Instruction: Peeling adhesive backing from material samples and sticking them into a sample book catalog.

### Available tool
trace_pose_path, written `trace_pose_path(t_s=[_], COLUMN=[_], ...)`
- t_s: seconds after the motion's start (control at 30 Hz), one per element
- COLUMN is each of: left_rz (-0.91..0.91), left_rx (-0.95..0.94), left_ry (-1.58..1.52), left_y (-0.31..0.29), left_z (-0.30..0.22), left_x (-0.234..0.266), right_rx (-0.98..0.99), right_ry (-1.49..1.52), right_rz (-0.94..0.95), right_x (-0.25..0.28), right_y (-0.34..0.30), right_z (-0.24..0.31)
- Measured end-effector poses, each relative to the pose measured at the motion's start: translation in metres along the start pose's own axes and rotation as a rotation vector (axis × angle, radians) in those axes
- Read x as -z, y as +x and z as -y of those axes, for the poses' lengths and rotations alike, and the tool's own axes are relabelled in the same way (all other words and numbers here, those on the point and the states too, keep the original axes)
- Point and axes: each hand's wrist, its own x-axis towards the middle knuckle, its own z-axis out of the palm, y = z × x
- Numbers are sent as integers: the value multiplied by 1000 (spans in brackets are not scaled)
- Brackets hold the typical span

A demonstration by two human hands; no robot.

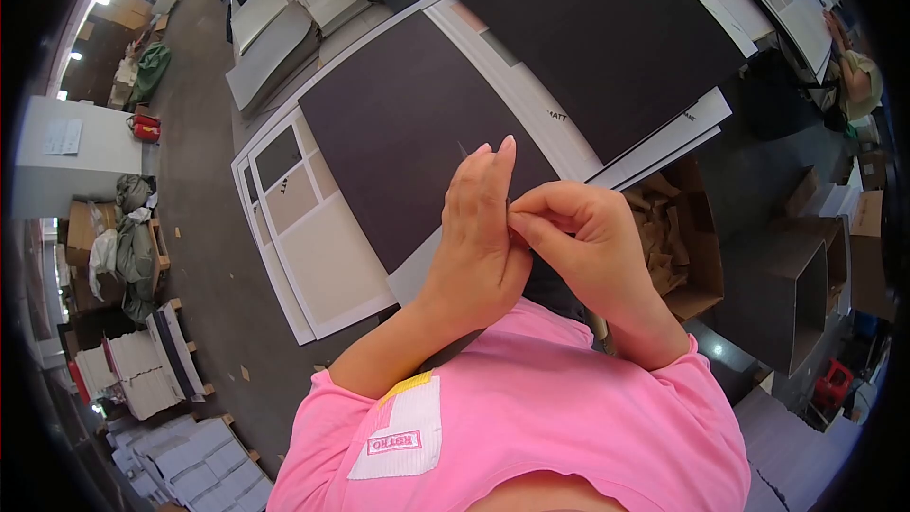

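My left hand [474, 232] is held up in front of my chest, its fingers stretched out and side by side. My right hand [588, 237] meets it at the palm side, thumb and forefinger pinched together; whatever they pinch is too small or hidden to make out. A thin dark tip shows just past the left fingers. Beneath the hands lies a large dark sheet [408, 123] on top of white printed boards [332, 265] with beige and grey panels. The left hand covers part of the dark sheet's near edge.
Another dark sheet [607, 28] lies at the far right on white printed sheets. Stacks of grey and white pieces [275, 47] stand at the back left. To my right is an open cardboard box [697, 246] with brown scraps. Another person's arm [853, 76] shows at the far right.
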Motion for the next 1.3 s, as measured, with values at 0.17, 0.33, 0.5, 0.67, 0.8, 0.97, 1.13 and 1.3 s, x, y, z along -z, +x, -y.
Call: trace_pose_path(t_s=[0.17, 0.33, 0.5, 0.67, 0.8, 0.97, 1.13, 1.3], left_rz=[6, 4, -244, -201, -228, -67, -133, -165], left_rx=[-6, -399, -633, -685, -507, -624, -703, -564], left_ry=[4, 154, 169, 13, -20, 113, 203, 126], left_y=[3, 20, 28, 20, 44, 44, 43, 54], left_z=[0, 13, 12, -5, -30, -20, -39, -54], left_x=[7, 35, 37, 52, 39, 45, 49, 73], right_rx=[-114, -32, 272, 263, 317, 326, 250, 28], right_ry=[356, 799, 1319, 1308, 1081, 983, 824, 561], right_rz=[53, 40, 333, 165, 145, 131, -237, -683], right_x=[1, 9, 12, 35, 32, 49, 80, 174], right_y=[12, 18, 27, 16, -4, -8, -33, -100], right_z=[-16, -40, -51, -55, -38, -41, -82, -259])
